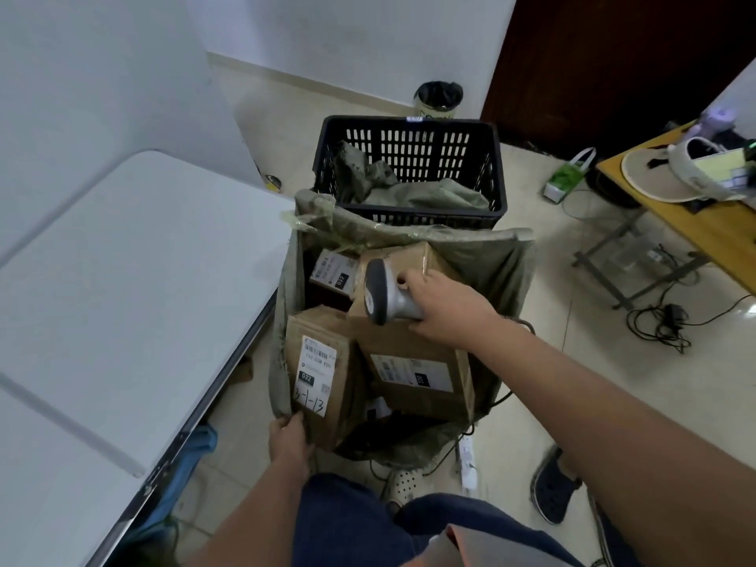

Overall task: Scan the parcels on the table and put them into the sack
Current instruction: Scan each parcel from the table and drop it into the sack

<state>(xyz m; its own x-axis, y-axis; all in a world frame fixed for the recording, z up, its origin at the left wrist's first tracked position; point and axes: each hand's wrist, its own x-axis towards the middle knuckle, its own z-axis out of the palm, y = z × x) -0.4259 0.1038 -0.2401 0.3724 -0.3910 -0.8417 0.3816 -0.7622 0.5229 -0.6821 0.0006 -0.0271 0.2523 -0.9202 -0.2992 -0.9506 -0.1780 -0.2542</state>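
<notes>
Hard to read: most label print on the parcels, bar "032" and the handwritten "3-1-13" on the near left parcel (323,374). Half hidden under the scanner (386,290) and the right hand (444,311): a tilted brown parcel (409,259) on top of the pile. Only partly seen deep inside the sack (497,263): a far parcel (333,270) with a white label. Lower right in the sack, label up: another brown parcel (421,380). Something small and dark between the parcels at the bottom, too shadowed to identify. Cut off at the left edge: the white worktop (122,280), just beside the sack.

Right grip: wrapped round the grey scanner handle, forefinger up near the head, thumb down on the parcel below; scanner face turned left and down over the pile. Left hand (288,437): pinching the near rim of the sack, thumb inside against the near left parcel's corner, fingers mostly hidden behind the cloth.

Behind the sack, touching its far rim: a black crate (409,137) holding crumpled grey-green cloth. Farther back, a small bin (439,98). At right, a wooden desk (712,227) cut by the frame, cables (662,321) on the floor below.
</notes>
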